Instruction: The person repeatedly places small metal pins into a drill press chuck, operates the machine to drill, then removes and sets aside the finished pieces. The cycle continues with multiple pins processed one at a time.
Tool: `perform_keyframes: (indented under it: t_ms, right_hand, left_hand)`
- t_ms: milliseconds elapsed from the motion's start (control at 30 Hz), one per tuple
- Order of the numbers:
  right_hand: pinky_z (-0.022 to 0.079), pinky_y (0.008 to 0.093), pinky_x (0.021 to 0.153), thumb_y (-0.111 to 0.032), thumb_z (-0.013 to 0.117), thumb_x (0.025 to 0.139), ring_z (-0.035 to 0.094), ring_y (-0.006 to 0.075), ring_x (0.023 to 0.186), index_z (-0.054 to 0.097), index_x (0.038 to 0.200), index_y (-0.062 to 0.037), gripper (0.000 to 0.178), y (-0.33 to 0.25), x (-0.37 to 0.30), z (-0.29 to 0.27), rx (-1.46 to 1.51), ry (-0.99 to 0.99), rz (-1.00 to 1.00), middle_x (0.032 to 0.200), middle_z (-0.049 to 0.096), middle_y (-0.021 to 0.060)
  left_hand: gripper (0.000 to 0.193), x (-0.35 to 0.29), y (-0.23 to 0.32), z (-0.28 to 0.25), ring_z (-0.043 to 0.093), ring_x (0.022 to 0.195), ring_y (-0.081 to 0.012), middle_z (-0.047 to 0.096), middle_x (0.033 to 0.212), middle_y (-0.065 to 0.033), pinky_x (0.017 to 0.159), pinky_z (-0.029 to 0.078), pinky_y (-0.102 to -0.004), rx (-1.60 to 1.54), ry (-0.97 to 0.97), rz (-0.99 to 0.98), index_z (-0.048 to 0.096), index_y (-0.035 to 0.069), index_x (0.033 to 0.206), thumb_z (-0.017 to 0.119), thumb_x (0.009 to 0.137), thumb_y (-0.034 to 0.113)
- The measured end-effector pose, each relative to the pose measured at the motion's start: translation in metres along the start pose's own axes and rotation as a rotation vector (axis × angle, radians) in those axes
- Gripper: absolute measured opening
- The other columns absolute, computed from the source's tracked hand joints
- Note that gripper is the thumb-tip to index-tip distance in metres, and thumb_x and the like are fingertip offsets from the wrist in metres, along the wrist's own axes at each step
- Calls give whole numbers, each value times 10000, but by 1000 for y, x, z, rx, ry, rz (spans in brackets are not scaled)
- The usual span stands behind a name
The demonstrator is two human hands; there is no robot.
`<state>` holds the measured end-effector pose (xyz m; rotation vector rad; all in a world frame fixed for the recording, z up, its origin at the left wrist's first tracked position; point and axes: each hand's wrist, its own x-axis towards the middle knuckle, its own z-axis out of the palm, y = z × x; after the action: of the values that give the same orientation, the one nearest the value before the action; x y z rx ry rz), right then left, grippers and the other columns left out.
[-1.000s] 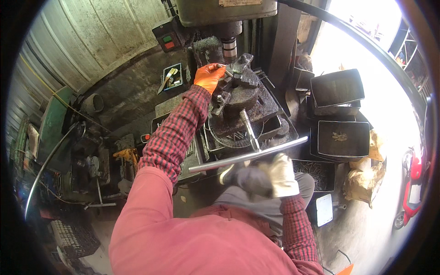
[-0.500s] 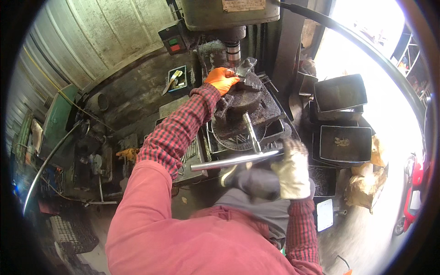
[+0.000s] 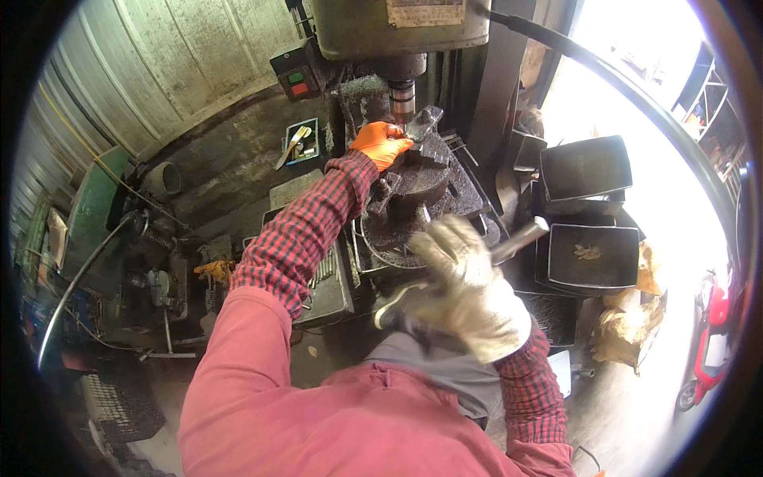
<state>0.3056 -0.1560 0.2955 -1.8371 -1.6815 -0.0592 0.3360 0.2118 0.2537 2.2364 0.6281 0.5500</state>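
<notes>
My left hand (image 3: 382,145), in an orange glove, reaches to the left jaw side of a dark machine vise (image 3: 433,179), just below the drill chuck (image 3: 403,99). Its fingers are pressed together on something small that I cannot make out. My right hand (image 3: 477,294), in a cream work glove, is blurred in front of the vise. It lies across the metal bar handle (image 3: 528,235), whose end sticks out to the right of the glove. The rest of the bar is hidden, and whether the fingers wrap it cannot be made out.
The drill press head (image 3: 397,28) hangs above, with a switch box (image 3: 296,78) beside it. A tray with a brush (image 3: 296,145) stands left of the vise. Dark bins (image 3: 586,168) stand at the right, near crumpled brown paper (image 3: 628,330). Metal rods lie in a tray (image 3: 338,298).
My right hand has swung leftward and in front of the vise. The bar handle has turned, its end now pointing up to the right. My left hand stays at the vise.
</notes>
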Motion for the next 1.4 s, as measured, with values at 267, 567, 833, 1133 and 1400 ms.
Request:
perform_keyframes:
  t_ms: [267, 567, 833, 1133, 1400]
  right_hand:
    - [524, 427, 1024, -339, 755, 946, 695, 215, 1081, 599, 1435, -86, 572, -8, -21, 130, 700, -101, 856, 1171, 710, 228]
    - [449, 492, 1163, -194, 963, 620, 568, 369, 1364, 597, 1413, -40, 887, -7, 20, -51, 299, 287, 30, 1389, 635, 224]
    - [482, 511, 1111, -286, 816, 812, 630, 312, 725, 649, 682, -93, 287, 17, 18, 10, -609, 300, 171, 606, 559, 113]
    - [454, 482, 1107, -390, 785, 855, 686, 316, 1006, 725, 847, -54, 341, 38, 26, -48, -818, 258, 83, 846, 706, 156]
    - [335, 249, 630, -390, 645, 975, 491, 97, 564, 626, 746, -180, 312, 55, 33, -65, -961, 178, -232, 602, 482, -45]
  left_hand:
    - [397, -12, 17, -12, 715, 928, -146, 788, 1001, -126, 836, 545, -321, -16, -44, -17, 758, -11, 1110, 853, 882, 300]
    - [289, 1, -3, -1, 683, 841, -111, 785, 924, -76, 776, 542, -305, -98, -24, -4, 786, 19, 1045, 833, 911, 271]
    - [552, -21, 17, -16, 690, 1123, -223, 731, 1223, -152, 969, 539, -354, -48, -37, 44, 651, -17, 1318, 824, 909, 310]
    - [206, -254, -38, 5, 657, 929, -144, 723, 1013, -72, 837, 531, -299, -449, 432, 150, 727, 2, 1049, 608, 1076, 168]
    - [678, -350, -89, 113, 632, 787, -181, 677, 821, -90, 778, 513, -370, -503, -223, -433, 754, 18, 1030, 397, 1099, 590]
